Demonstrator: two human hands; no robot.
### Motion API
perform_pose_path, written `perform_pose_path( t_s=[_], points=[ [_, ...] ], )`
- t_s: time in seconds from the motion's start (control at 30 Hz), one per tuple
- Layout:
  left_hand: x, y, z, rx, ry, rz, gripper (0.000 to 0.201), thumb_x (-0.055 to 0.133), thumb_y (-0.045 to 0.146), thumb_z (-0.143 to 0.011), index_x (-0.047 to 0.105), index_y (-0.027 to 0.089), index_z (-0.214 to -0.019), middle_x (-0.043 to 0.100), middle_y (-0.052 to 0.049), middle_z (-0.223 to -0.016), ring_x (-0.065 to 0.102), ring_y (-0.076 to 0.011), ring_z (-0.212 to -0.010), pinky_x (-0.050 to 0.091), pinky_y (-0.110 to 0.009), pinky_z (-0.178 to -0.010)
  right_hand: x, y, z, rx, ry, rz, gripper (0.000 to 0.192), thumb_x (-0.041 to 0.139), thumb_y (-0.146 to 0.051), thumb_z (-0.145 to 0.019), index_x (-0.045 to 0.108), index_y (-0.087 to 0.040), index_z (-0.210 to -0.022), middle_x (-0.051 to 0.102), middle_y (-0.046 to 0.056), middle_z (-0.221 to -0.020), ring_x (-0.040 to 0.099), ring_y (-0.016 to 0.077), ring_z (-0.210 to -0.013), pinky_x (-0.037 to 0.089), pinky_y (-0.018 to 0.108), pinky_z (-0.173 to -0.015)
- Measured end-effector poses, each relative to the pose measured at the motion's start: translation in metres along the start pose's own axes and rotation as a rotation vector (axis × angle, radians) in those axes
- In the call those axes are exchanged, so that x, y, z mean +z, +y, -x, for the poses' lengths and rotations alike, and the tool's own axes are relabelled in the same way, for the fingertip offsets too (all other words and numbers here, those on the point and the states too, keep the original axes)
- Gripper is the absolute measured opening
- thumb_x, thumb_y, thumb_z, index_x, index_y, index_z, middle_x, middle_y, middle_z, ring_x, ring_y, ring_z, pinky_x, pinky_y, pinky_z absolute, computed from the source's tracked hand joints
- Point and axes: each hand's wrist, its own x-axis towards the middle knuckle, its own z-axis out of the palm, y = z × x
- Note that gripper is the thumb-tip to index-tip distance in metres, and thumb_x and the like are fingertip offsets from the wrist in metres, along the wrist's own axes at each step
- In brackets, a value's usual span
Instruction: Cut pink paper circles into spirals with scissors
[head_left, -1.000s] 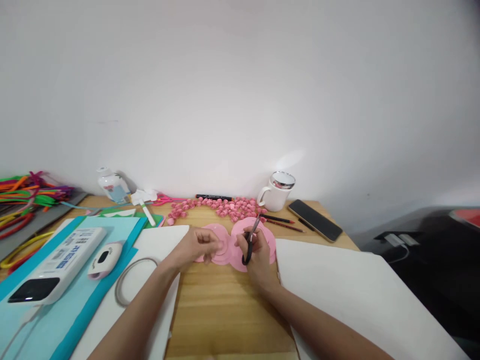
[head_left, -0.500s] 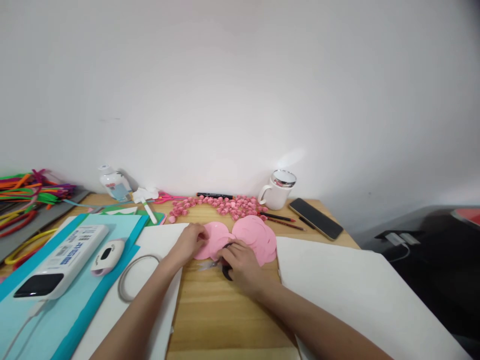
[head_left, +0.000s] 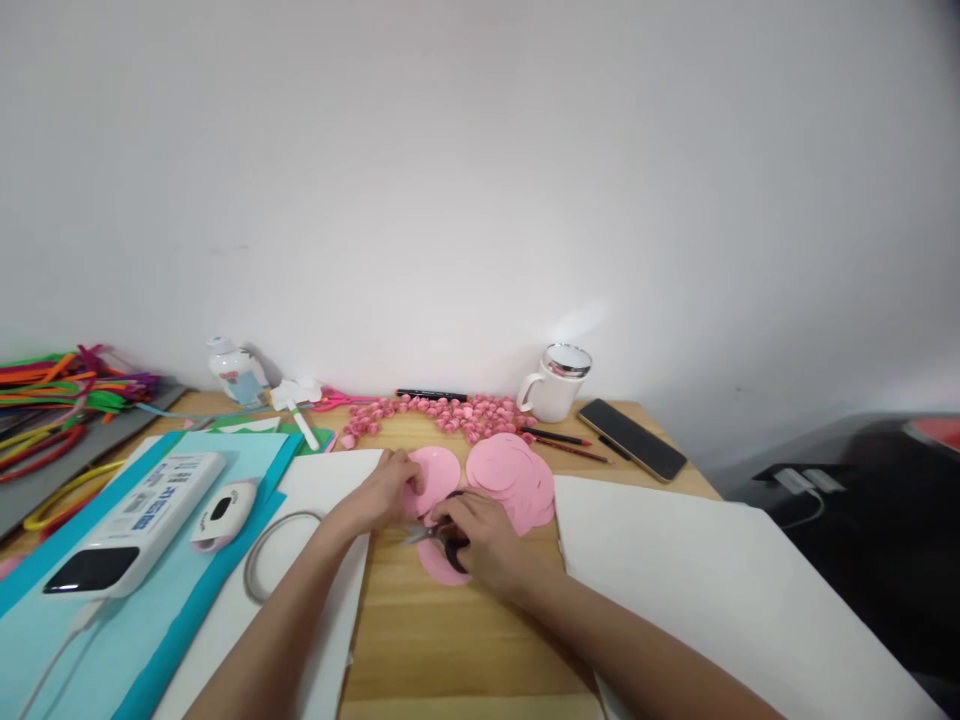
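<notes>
My right hand (head_left: 484, 535) is closed around a pair of scissors (head_left: 454, 555) with dark handles, whose blades point left over the table. Beneath the scissors lies a pink paper circle (head_left: 440, 568), partly covered by them. My left hand (head_left: 394, 485) has its fingers bent at the left edge of another pink paper circle (head_left: 439, 470) and seems to grip it. Just beyond my right hand is an overlapping pile of pink paper circles (head_left: 517, 470).
Behind the circles are many small pink rolled pieces (head_left: 480, 415), a black marker (head_left: 431, 395) and pencils (head_left: 559, 437). A white mug (head_left: 556, 385) and a phone (head_left: 631, 440) stand right. White boards (head_left: 675, 580) flank the wooden table (head_left: 450, 650); a power bank (head_left: 142, 520) lies left.
A pink circle has come into view below the scissors, apart from the pile. The left-hand circles now lie separate from the right pile. The view has shifted slightly.
</notes>
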Motion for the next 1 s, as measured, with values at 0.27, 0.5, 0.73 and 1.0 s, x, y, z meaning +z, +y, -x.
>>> perform_pose_path(
  t_s=[0.27, 0.5, 0.73, 1.0],
  points=[
    [-0.004, -0.009, -0.006, -0.009, -0.017, 0.096, 0.010, 0.065, 0.022, -0.057, 0.058, 0.016, -0.055, 0.055, 0.000, -0.062, 0.049, -0.0164, -0.064, 0.035, -0.024, -0.059, 0.000, 0.004, -0.004, 0.055, -0.127, 0.099, 0.034, 0.058, 0.000, -0.059, 0.058, -0.020, -0.086, 0.066, 0.003, -0.080, 0.056, 0.0191, -0.072, 0.038, 0.027, -0.063],
    [-0.003, 0.000, -0.007, -0.109, 0.057, 0.168, 0.025, 0.053, 0.026, -0.064, 0.046, 0.017, -0.042, 0.041, 0.004, -0.045, 0.037, -0.0106, -0.046, 0.025, -0.023, -0.046, -0.002, -0.003, -0.006, -0.016, -0.055, -0.025, 0.019, 0.061, -0.010, -0.068, 0.059, -0.021, -0.083, 0.067, 0.002, -0.072, 0.057, 0.0166, -0.062, 0.039, 0.025, -0.059],
    [0.002, -0.002, -0.010, -0.210, 0.186, 0.211, 0.020, 0.054, 0.026, -0.060, 0.048, 0.017, -0.043, 0.042, 0.006, -0.042, 0.036, -0.0100, -0.044, 0.024, -0.021, -0.044, -0.033, -0.008, -0.019, 0.113, 0.212, -0.028, 0.008, 0.059, -0.022, -0.076, 0.059, -0.021, -0.084, 0.066, 0.004, -0.073, 0.058, 0.0176, -0.064, 0.041, 0.027, -0.059],
    [0.000, 0.001, -0.013, -0.251, 0.526, 0.230, 0.019, 0.050, 0.028, -0.070, 0.051, 0.017, -0.055, 0.051, 0.002, -0.053, 0.047, -0.0134, -0.053, 0.035, -0.024, -0.052, -0.083, 0.009, -0.034, 0.184, 0.360, 0.310, 0.009, 0.058, -0.020, -0.076, 0.059, -0.020, -0.085, 0.065, 0.004, -0.072, 0.058, 0.0193, -0.067, 0.039, 0.029, -0.063]
  ],
)
